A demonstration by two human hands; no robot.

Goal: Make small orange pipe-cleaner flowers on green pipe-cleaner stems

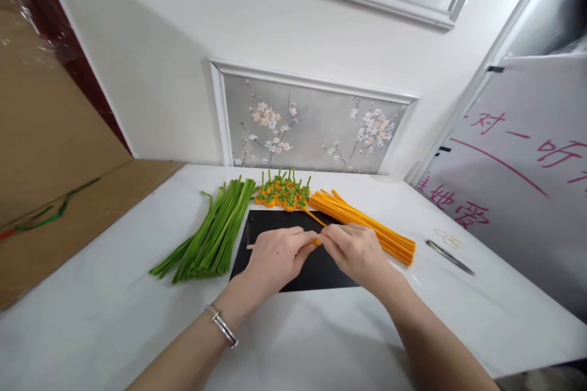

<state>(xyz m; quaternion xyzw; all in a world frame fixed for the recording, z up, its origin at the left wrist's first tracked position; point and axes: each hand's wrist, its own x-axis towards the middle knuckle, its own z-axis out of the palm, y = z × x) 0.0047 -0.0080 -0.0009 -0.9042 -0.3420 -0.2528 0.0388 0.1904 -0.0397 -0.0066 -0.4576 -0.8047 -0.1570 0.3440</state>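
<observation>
Over the black mat [302, 282], my left hand [280, 253] and my right hand [356, 252] meet fingertip to fingertip. Both are closed on an orange pipe cleaner [315, 217], whose free end sticks out beyond my fingers. A bit of orange shows between the two thumbs. The pale tip of a thin stick [250, 247] pokes out left of my left hand; the rest is hidden behind it. Just past the mat stand several small orange pumpkin shapes [288, 200] with green stems. An orange pipe cleaner bundle [367, 223] lies beside my right hand.
A green pipe cleaner bundle [215, 232] lies left of the mat on the white table [137, 330]. To the right are scissors or tweezers [450, 256] and a thin pale loop [449, 238]. Cardboard [68, 214] borders the left; a wall [160, 73] rises behind.
</observation>
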